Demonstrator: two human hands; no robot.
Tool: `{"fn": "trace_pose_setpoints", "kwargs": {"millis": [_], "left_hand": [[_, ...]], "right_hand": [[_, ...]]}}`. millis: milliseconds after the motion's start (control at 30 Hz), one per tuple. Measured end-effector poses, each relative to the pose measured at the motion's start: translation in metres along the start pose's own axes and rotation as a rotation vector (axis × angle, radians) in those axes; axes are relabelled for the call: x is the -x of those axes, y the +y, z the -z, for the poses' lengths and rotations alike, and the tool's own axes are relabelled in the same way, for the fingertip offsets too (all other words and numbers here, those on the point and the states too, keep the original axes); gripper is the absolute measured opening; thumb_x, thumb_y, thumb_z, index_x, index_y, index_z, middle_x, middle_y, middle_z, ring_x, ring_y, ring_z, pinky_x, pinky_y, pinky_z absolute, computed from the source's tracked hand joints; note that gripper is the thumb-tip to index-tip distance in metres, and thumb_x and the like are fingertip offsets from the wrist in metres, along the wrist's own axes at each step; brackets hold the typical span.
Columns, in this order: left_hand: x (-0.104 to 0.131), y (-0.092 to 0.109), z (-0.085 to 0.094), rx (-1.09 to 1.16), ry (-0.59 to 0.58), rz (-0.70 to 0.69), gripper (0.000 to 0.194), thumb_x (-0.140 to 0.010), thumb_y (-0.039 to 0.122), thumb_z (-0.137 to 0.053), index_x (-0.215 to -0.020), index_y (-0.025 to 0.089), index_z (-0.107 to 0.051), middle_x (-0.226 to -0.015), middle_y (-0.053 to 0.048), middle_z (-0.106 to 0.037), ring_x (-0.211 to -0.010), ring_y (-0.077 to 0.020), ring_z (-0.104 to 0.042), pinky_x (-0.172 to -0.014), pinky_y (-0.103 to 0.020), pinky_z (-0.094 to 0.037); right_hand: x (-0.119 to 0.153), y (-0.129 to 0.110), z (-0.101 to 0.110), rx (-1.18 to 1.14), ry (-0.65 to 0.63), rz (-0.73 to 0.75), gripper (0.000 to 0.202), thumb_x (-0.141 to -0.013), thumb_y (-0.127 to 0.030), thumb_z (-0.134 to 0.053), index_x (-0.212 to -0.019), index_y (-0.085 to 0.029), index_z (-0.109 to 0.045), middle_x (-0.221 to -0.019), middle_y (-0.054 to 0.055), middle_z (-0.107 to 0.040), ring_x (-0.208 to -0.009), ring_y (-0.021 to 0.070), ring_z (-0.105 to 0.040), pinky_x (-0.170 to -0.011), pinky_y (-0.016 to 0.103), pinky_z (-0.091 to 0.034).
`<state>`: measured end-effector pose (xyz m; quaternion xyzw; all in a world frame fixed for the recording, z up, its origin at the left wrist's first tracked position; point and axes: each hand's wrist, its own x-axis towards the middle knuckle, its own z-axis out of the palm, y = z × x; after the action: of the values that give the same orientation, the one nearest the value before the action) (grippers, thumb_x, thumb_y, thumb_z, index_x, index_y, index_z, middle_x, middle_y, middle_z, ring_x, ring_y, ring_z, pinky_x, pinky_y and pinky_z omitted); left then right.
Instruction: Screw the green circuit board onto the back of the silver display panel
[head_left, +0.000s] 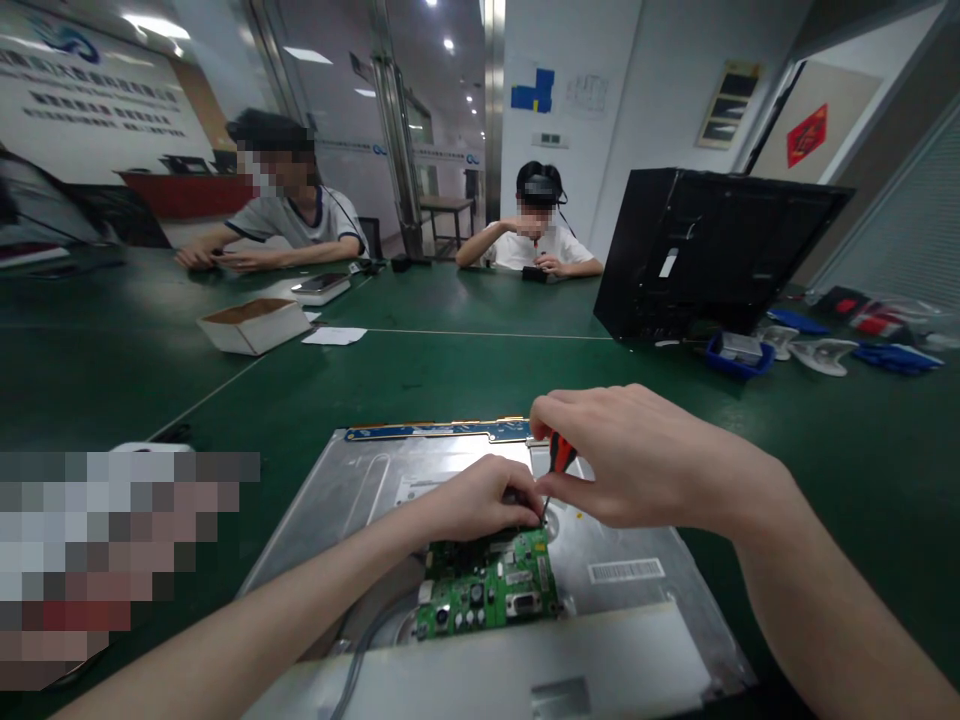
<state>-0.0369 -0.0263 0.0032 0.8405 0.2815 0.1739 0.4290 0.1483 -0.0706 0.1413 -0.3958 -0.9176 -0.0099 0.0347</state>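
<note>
My right hand (pixel 622 455) is closed round the red and black handle of a screwdriver (pixel 560 453), held upright. Its thin shaft points down at the upper right corner of a green circuit board (pixel 487 590). Beside the shaft, my left hand (pixel 491 497) rests at the board's top edge with its fingers curled together; what they hold, if anything, is hidden. The board lies on the silver metal back of a display panel (pixel 622 545). A narrow blue circuit strip (pixel 435 432) runs along the panel's far edge, and a grey cable (pixel 360 660) passes left of the board.
On the green table (pixel 420 370) a black monitor housing (pixel 712 255) stands at the back right, near a blue tray (pixel 739 355). An open white box (pixel 255 327) and paper (pixel 334 336) lie at the left. Two people (pixel 300 210) sit across the table.
</note>
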Motion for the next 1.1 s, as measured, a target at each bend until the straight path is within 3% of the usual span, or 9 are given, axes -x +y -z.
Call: {"fn": "trace_pose_setpoints", "kwargs": {"millis": [200, 467, 567, 733, 1000, 1100], "left_hand": [[0.001, 0.005, 0.001, -0.071, -0.006, 0.006, 0.010, -0.078, 0.008, -0.070, -0.081, 0.016, -0.075, -0.078, 0.000, -0.072, -0.076, -0.0160, -0.064, -0.073, -0.023, -0.045], [0.003, 0.010, 0.001, -0.099, 0.003, 0.010, 0.008, -0.079, 0.010, -0.071, -0.079, 0.017, -0.075, -0.078, 0.000, -0.072, -0.076, -0.0163, -0.064, -0.073, -0.024, -0.045], [0.003, 0.008, 0.001, -0.075, 0.008, 0.008, 0.006, -0.079, 0.012, -0.071, -0.081, 0.016, -0.075, -0.081, -0.002, -0.072, -0.078, -0.0170, -0.065, -0.073, -0.024, -0.046], [0.004, 0.002, -0.001, -0.043, 0.014, -0.003, 0.007, -0.079, 0.014, -0.070, -0.084, 0.016, -0.075, -0.080, -0.002, -0.073, -0.077, -0.0168, -0.064, -0.072, -0.023, -0.047], [0.004, 0.003, -0.001, -0.055, 0.023, 0.014, 0.009, -0.081, 0.013, -0.067, -0.084, 0.016, -0.074, -0.082, -0.002, -0.073, -0.079, -0.0173, -0.065, -0.075, -0.024, -0.048], [0.004, 0.005, 0.000, -0.082, 0.019, 0.009, 0.006, -0.080, 0.013, -0.068, -0.082, 0.015, -0.073, -0.080, -0.002, -0.072, -0.077, -0.0173, -0.065, -0.072, -0.024, -0.047]], "right_hand": [[0.008, 0.008, -0.004, -0.046, -0.013, 0.011, 0.009, -0.086, -0.022, -0.055, -0.095, -0.021, -0.054, -0.086, 0.001, -0.066, -0.068, 0.0159, -0.056, -0.055, 0.027, -0.027], [0.005, 0.011, -0.009, 0.012, 0.032, -0.006, 0.018, -0.091, -0.037, -0.057, -0.101, -0.023, -0.054, -0.083, 0.000, -0.068, -0.068, 0.0179, -0.059, -0.053, 0.027, -0.026], [0.008, 0.011, -0.008, -0.046, 0.035, 0.080, 0.021, -0.087, -0.030, -0.059, -0.105, -0.022, -0.054, -0.094, 0.002, -0.068, -0.075, 0.0176, -0.060, -0.056, 0.027, -0.029], [0.011, 0.011, -0.007, -0.069, 0.015, 0.110, 0.019, -0.085, -0.018, -0.055, -0.104, -0.021, -0.052, -0.092, 0.001, -0.067, -0.072, 0.0156, -0.057, -0.058, 0.026, -0.030], [0.006, 0.006, -0.004, 0.043, 0.041, 0.089, 0.015, -0.090, -0.034, -0.058, -0.099, -0.022, -0.057, -0.081, 0.001, -0.068, -0.067, 0.0167, -0.059, -0.053, 0.027, -0.024], [0.007, 0.006, -0.003, -0.014, 0.030, 0.116, 0.016, -0.089, -0.034, -0.059, -0.099, -0.022, -0.058, -0.087, 0.002, -0.069, -0.071, 0.0164, -0.060, -0.054, 0.027, -0.026]]}}
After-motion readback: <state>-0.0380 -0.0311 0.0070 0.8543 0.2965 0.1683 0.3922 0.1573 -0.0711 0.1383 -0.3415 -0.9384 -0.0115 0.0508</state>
